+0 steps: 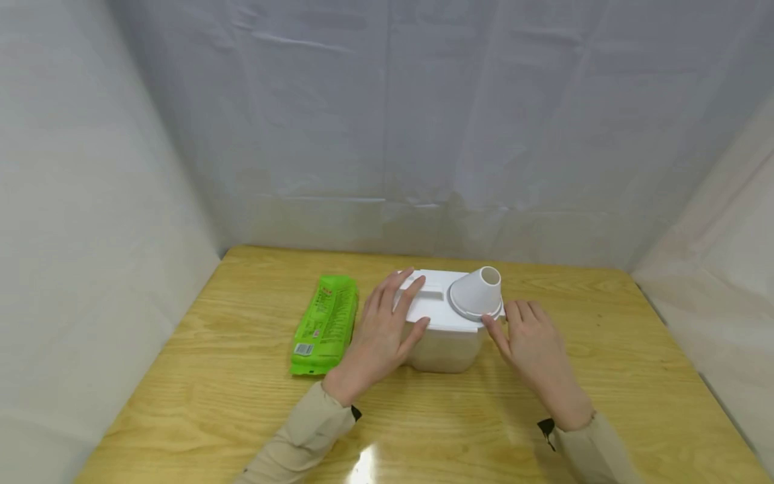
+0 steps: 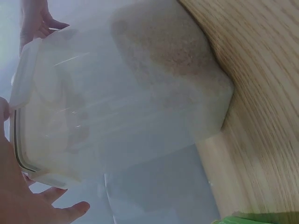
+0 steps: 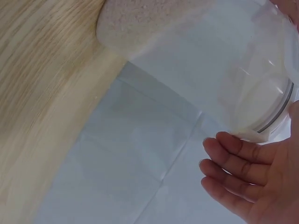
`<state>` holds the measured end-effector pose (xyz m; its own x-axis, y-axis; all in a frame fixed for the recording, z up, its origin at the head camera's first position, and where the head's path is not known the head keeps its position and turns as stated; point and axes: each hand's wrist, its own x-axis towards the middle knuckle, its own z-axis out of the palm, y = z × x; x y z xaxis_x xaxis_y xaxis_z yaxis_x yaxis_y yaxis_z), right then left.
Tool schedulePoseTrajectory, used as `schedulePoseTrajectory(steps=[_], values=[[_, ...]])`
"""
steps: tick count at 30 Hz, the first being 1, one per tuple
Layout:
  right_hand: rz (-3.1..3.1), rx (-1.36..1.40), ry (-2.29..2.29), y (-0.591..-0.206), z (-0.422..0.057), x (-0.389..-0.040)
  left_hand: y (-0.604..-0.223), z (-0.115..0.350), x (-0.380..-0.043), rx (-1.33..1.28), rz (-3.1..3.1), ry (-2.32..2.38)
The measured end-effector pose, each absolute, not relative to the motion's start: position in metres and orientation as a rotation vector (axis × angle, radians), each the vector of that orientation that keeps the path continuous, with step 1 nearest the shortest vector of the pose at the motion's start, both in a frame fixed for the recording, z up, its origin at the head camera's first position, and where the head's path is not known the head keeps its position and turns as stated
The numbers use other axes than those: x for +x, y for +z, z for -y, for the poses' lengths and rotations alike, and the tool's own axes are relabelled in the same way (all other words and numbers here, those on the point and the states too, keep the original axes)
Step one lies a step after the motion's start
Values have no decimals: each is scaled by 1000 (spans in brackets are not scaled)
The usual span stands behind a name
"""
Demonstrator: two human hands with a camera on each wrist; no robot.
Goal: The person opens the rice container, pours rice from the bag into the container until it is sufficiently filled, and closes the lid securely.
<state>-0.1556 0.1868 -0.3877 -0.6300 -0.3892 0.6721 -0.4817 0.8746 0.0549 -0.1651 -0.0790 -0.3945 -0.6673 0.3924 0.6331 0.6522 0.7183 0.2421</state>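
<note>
A translucent storage bin (image 1: 444,351) stands on the table, with pale grain (image 2: 161,51) visible low inside it. Its white lid (image 1: 462,323) has a recessed handle and carries a white cone-shaped cup (image 1: 476,292) at the right. My left hand (image 1: 381,329) lies over the lid's left end, fingers spread, thumb near the front edge. At the right end, my right hand (image 1: 532,343) has its thumb at the lid's corner beside the cup. The other fingers of that hand extend loosely past the lid's side in the right wrist view.
Left of the bin, a bright green printed package (image 1: 325,326) lies flat, close to my left hand. The wooden table (image 1: 199,396) is bordered by a grey-white sheet (image 1: 387,134) behind and pale sheets on both sides.
</note>
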Motion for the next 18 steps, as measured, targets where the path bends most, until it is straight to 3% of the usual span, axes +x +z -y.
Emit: schedulePoseTrajectory(steps=[18], values=[[2420, 582, 307, -388, -184, -152, -388, 77, -161, -755, 2471, -642]])
